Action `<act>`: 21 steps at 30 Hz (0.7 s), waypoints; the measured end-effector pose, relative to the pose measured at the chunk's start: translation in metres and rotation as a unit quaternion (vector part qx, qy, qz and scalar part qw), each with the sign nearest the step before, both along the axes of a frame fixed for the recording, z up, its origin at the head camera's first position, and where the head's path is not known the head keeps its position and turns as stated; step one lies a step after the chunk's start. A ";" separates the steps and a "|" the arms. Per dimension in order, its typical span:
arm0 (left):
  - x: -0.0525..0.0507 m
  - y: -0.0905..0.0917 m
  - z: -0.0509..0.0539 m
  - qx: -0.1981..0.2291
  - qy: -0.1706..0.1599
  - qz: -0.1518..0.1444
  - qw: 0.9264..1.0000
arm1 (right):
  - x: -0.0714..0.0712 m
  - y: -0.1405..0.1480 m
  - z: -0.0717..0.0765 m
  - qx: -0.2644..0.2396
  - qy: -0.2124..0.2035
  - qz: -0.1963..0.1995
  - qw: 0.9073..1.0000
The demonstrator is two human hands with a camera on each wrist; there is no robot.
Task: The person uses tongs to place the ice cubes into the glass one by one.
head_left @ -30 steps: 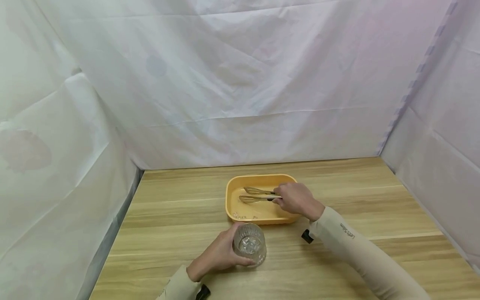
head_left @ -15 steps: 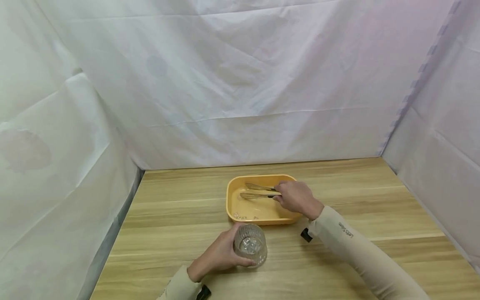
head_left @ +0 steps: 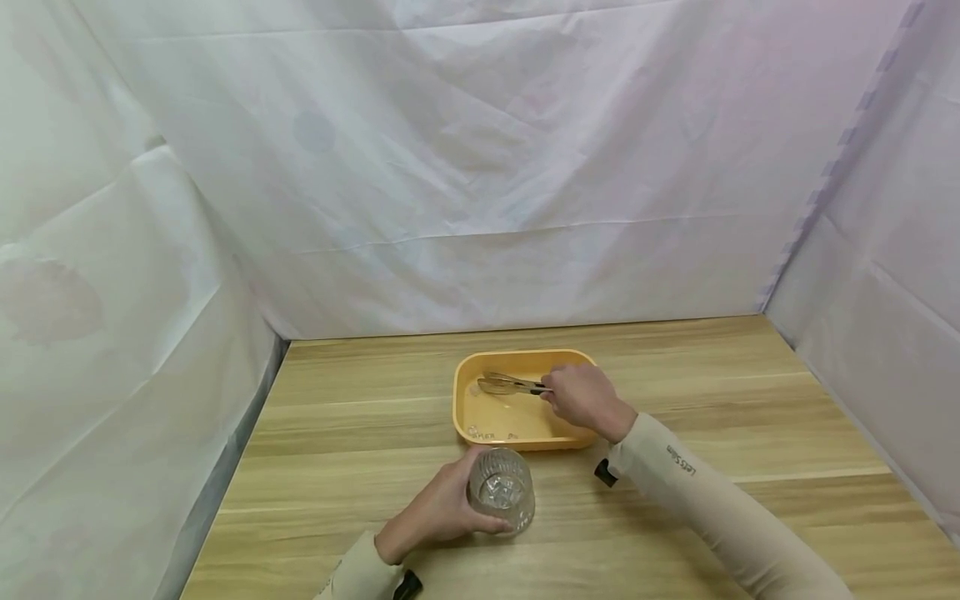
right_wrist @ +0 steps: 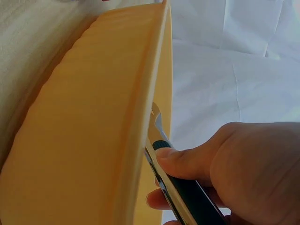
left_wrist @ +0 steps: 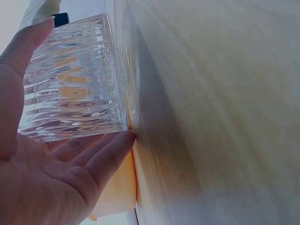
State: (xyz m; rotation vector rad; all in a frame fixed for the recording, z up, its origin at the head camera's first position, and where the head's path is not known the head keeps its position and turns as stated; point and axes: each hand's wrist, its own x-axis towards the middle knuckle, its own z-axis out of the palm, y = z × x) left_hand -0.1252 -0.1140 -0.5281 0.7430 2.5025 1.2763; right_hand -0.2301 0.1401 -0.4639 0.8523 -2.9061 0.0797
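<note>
Your left hand (head_left: 448,505) grips the glass (head_left: 504,490) just in front of the yellow tray (head_left: 525,445), your right hand (head_left: 587,395) grips the tongs (head_left: 513,385) reaching into it, so brace the glass and squeeze the tongs gently, low and level.

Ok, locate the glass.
In the head view, the glass is below centre, gripped from its left by the left hand, on the near side of the yellow tray.
</note>
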 end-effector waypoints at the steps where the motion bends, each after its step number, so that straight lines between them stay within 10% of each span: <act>1: 0.000 0.000 0.000 0.000 -0.001 0.000 1.000 | 0.000 0.000 0.000 -0.002 0.003 0.002 1.000; 21: 0.000 0.000 0.001 -0.004 0.004 -0.001 1.000 | 0.010 0.021 0.001 -0.042 -0.013 -0.007 0.999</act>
